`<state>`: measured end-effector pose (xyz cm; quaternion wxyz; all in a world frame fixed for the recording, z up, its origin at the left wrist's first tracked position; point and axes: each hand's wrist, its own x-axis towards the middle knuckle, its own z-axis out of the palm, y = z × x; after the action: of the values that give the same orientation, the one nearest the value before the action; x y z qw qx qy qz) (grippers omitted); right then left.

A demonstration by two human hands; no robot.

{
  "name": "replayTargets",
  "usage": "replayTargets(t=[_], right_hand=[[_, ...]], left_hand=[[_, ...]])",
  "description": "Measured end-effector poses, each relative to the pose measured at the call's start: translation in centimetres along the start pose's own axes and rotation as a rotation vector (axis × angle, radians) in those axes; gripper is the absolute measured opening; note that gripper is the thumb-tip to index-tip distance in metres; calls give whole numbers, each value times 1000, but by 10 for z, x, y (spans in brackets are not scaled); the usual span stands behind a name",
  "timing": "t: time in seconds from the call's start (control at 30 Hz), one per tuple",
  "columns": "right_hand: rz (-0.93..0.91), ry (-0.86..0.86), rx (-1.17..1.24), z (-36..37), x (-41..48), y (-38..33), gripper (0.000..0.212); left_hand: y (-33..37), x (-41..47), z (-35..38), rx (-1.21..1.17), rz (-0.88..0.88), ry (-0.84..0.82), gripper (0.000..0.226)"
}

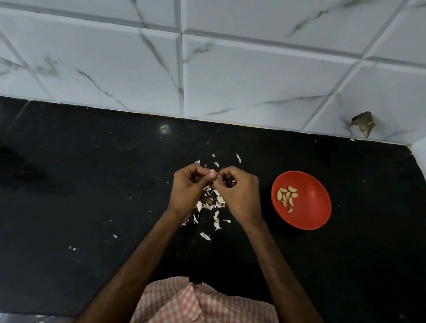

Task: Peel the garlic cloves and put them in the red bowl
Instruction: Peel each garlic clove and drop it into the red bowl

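Observation:
My left hand point(187, 188) and my right hand point(240, 193) meet over the middle of the black counter, fingers curled together around a small garlic clove that is almost hidden between the fingertips. A litter of white garlic skins point(212, 205) lies under and below the hands. To the right stands the red bowl point(312, 216), holding several peeled cloves point(287, 195) in its left half.
The black counter point(74, 200) runs to a white marble-tiled wall point(240, 73) behind and a side wall at the right. A broken spot in the tiles point(363, 123) shows at the far right. My checked shirt point(193, 311) is at the counter's front edge.

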<state>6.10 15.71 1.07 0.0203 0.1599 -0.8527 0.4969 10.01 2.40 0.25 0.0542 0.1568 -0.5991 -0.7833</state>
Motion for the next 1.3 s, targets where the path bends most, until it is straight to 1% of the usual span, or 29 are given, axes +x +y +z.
replayTargets(t=[0.27,0.47,0.73,0.9,1.03,1.13,1.3], right_hand=[[5,-80,23,-3,3,-3,4],[38,-84,69,-4,1,-6,5],[-35,-134,-33,-6,2,-1,3],[-20,-130,-21,-4,3,2,2],[60,-93,105,-4,3,-1,5],[146,-94,175,-2,2,0,5],[164,-90,188,-1,3,2,7]], left_hand=[[-1,-1,-6,8,-20,-19,6],[3,-2,-8,45,-2,-19,10],[4,2,-12,191,34,-91,7],[3,2,-11,188,29,-96,8],[3,-1,-10,153,34,-71,12],[0,-2,-9,181,60,-41,14],[-1,-3,-7,213,97,-40,16]])
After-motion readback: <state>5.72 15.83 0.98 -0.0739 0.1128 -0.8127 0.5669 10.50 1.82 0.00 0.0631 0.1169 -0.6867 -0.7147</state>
